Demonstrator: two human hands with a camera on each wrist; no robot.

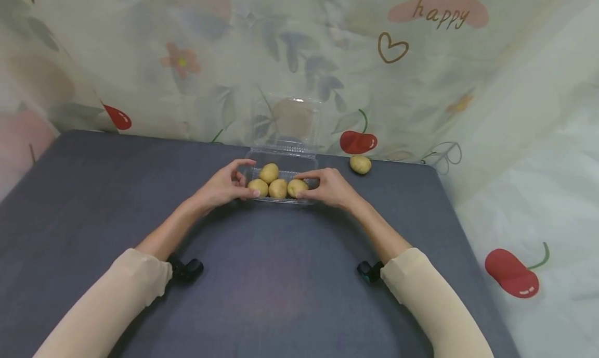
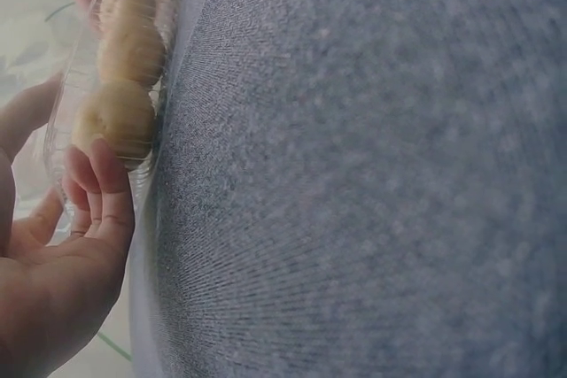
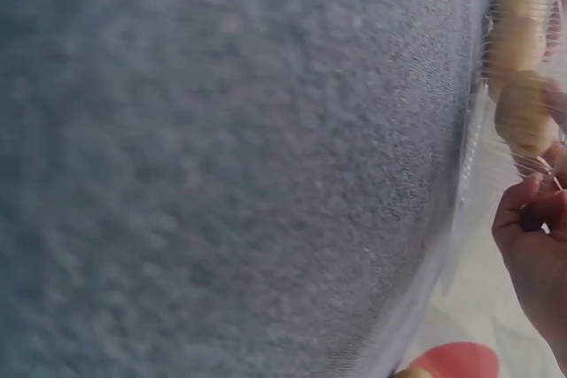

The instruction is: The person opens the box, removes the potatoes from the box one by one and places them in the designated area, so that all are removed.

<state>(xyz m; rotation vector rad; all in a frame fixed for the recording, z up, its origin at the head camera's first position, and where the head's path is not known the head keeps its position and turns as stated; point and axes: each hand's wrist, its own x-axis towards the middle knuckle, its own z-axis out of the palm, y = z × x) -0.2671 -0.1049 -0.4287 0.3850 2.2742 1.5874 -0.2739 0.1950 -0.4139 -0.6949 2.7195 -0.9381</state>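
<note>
A clear plastic clamshell box [image 1: 299, 163] sits near the far edge of the table, its lid standing up against the curtain. Several potatoes [image 1: 278, 189] are inside, most in a row along the front and one behind. My left hand [image 1: 224, 183] grips the box's left end, thumb at the front by the leftmost potato and index finger over the rim. My right hand [image 1: 329, 188] reaches over the right end and pinches the rightmost potato [image 1: 297, 187] between thumb and index finger. Both wrist views show the potatoes through the ribbed wall.
A loose potato [image 1: 360, 164] lies on the dark grey table [image 1: 271, 275] by the far edge, right of the box. Behind the table hangs a printed curtain [image 1: 281, 46] with cherries and flowers. Both wrists carry small black devices [image 1: 189, 269].
</note>
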